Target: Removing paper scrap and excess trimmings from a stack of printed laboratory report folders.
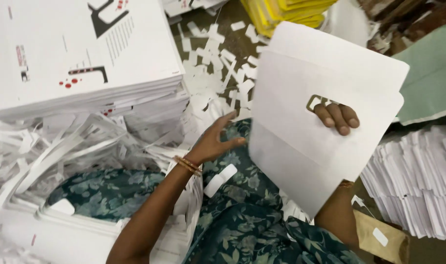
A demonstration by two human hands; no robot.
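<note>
White die-cut card sheets [306, 132], plain and unprinted, stacked slightly fanned so 2 or 3 top edges show. There's an oblong handle slot [316, 101] punched near the top. They're held up off the lap, tilted clockwise, corners rounded.

Bare forearms, gold bangles and a floral garment

The left hand [214, 142] wears two thin gold bangles [187, 165] at the wrist, and the right hand [337, 116] shows an orange band [346, 184] at its wrist, mostly hidden. Both forearms are sleeveless. A dark teal garment with a pale green floral print [242, 215] covers the lap and legs.
</note>
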